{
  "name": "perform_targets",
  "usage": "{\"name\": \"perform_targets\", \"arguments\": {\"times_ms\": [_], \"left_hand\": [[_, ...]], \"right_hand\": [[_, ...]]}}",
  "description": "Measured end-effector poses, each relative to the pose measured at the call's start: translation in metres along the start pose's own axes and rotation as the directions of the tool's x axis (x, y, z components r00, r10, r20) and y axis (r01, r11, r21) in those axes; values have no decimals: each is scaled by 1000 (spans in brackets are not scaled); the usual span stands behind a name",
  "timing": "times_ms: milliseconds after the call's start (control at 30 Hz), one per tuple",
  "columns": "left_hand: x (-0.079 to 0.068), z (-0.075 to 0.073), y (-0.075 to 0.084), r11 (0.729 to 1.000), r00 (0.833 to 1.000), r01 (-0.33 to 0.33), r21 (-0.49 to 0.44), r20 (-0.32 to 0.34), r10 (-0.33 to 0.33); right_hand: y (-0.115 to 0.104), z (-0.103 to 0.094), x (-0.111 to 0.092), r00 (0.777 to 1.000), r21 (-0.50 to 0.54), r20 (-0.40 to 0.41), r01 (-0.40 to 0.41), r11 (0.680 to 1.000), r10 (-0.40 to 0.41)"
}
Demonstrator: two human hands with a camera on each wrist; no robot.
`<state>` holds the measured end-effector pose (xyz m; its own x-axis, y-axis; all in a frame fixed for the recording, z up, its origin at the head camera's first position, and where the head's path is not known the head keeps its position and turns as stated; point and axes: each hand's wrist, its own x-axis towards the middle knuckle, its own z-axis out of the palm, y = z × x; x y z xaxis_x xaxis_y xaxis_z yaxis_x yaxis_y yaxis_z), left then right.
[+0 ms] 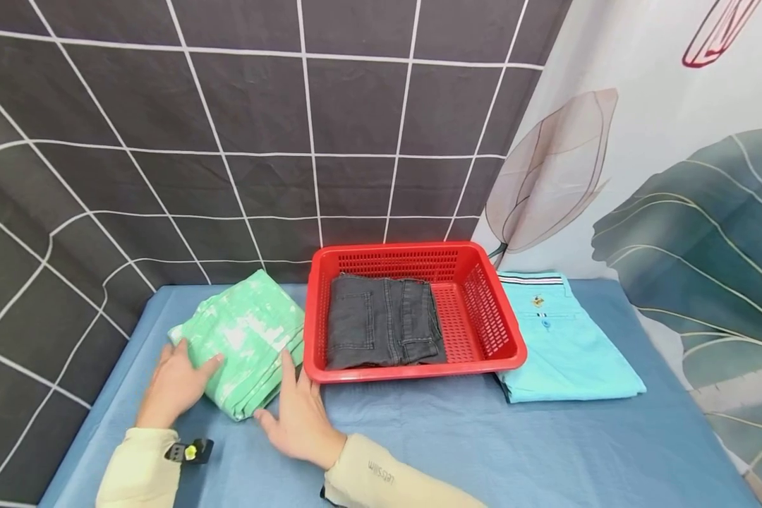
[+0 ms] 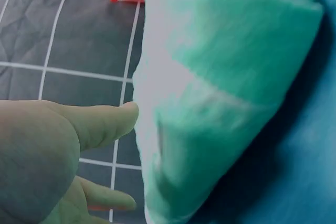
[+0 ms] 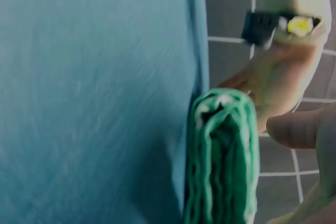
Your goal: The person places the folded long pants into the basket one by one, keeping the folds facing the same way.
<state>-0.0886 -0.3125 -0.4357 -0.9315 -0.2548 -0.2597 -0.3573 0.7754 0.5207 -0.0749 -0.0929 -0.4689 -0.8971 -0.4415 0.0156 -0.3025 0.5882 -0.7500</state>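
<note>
A folded green-and-white patterned cloth item (image 1: 244, 339) lies in several layers on the left of the blue-covered table; what garment or cloth it is cannot be told. At its left side is my left hand (image 1: 174, 384), fingers extended, fingertips at the cloth's edge. My right hand (image 1: 301, 416) is at the near right side, fingers stretched along the folds, close to the basket's corner. In the right wrist view the stacked folds (image 3: 223, 156) show end-on, with the right thumb (image 3: 294, 129) beside them. The left wrist view shows the left thumb (image 2: 105, 124) at the cloth's edge.
A red plastic basket (image 1: 413, 376) stands right of the green cloth, holding folded dark grey jeans (image 1: 381, 321). Folded light-blue trousers (image 1: 565, 353) lie right of the basket, partly behind its rim. A dark checked wall covering (image 1: 355, 106) rises behind the table.
</note>
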Motion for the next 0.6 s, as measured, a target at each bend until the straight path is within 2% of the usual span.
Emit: {"name": "perform_targets", "arguments": {"times_ms": [233, 400, 600], "left_hand": [[-4, 14, 3, 1000, 1000, 17, 11, -12, -17], [-2, 18, 4, 999, 999, 31, 20, -38, -31], [-2, 19, 3, 999, 998, 46, 23, -38, -45]], "right_hand": [[6, 1, 14, 999, 48, -5, -50, 998, 50], [9, 2, 17, 997, 77, -11, -81, 994, 82], [11, 3, 18, 992, 106, 16, -128, 986, 127]]}}
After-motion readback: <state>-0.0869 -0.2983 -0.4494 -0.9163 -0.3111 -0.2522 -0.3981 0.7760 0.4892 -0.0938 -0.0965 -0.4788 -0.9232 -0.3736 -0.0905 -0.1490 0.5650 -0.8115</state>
